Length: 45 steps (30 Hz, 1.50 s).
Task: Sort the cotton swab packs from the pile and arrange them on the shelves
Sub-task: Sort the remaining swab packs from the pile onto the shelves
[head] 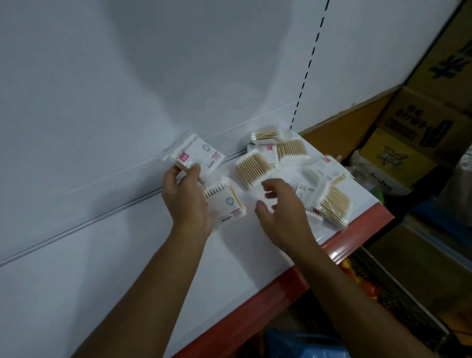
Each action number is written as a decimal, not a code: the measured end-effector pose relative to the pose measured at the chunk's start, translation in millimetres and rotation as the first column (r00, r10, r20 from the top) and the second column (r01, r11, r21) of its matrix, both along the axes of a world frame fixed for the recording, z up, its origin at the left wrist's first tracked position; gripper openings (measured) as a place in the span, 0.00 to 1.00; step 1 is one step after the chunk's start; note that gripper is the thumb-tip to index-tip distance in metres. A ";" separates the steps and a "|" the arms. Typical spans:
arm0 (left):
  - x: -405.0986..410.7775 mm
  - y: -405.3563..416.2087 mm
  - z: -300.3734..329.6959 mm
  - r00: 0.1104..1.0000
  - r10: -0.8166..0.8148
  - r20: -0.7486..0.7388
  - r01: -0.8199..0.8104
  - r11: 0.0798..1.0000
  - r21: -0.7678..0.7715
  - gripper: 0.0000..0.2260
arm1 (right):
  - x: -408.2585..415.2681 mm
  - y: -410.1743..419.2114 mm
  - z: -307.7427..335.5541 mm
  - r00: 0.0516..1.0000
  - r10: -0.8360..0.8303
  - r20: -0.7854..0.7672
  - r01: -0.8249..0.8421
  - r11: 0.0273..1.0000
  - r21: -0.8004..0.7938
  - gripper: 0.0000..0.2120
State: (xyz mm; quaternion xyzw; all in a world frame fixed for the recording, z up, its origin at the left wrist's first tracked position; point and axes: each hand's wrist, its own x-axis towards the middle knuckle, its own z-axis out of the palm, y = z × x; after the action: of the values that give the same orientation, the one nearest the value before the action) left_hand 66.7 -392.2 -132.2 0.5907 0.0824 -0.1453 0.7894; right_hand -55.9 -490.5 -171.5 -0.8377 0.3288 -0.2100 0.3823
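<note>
My left hand [184,195] pinches a white cotton swab pack [197,154] with a pink label, holding it up near the shelf's back panel. A second pack [227,202] lies flat just right of that hand. My right hand [280,207] hovers over the shelf with fingers loosely curled and nothing in it. Beyond it lies a pile of several swab packs: one with wooden sticks showing [252,168], others at the back [270,134] and at the right end [333,202].
The white shelf [118,287] has a red front edge [251,308] and a white back panel [126,81] with a slotted upright. Cardboard boxes [429,124] stand stacked to the right. A blue object [311,353] sits below the shelf.
</note>
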 end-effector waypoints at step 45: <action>39.4 397.0 29.6 0.838 0.409 0.361 -0.497 0.845 0.197 0.07 | 144.1 331.6 39.4 0.808 0.500 0.313 -0.589 0.708 0.389 0.08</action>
State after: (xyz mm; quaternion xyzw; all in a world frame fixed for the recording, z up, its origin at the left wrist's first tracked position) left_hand 106.1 4.8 -102.7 0.6757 0.1182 0.1540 0.7112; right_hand 88.3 -158.9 -132.1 -0.7560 0.0697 -0.0780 0.6461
